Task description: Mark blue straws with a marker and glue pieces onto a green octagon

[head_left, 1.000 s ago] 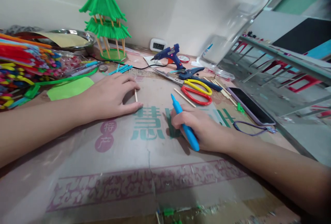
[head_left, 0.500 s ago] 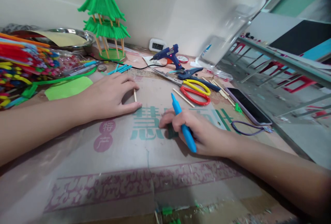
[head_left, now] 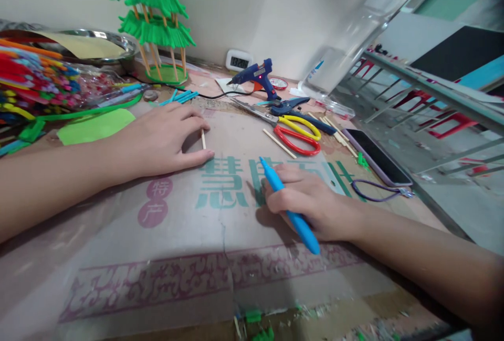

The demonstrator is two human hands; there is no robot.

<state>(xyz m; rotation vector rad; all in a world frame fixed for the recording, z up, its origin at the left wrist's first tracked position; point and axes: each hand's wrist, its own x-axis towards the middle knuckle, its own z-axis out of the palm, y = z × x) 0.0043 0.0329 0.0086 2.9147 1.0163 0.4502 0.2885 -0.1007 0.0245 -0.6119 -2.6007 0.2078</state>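
My left hand (head_left: 173,139) rests on the cardboard table cover (head_left: 173,246), thumb and forefinger closed on the two ends of a short wooden stick (head_left: 203,139). In my right hand (head_left: 303,199) is a blue marker (head_left: 293,210), its tip pointing forward and left, off the cover. Beyond the right hand lies a loose wooden stick (head_left: 279,143), beside scissors (head_left: 293,134) with one yellow and one red handle. Several short blue sticks (head_left: 180,97) lie behind the left hand.
A blue glue gun (head_left: 255,76) stands near a small clock (head_left: 239,61). Blue-handled pliers (head_left: 295,110) and a phone (head_left: 376,156) are at the right. A green-roofed model pavilion (head_left: 153,26) stands at the back left, by bundled pipe cleaners (head_left: 35,78) and a metal bowl (head_left: 129,47).
The marker has tilted lower in my right hand, its back end swinging right and toward me. My left hand keeps the short stick. The view has shifted slightly.
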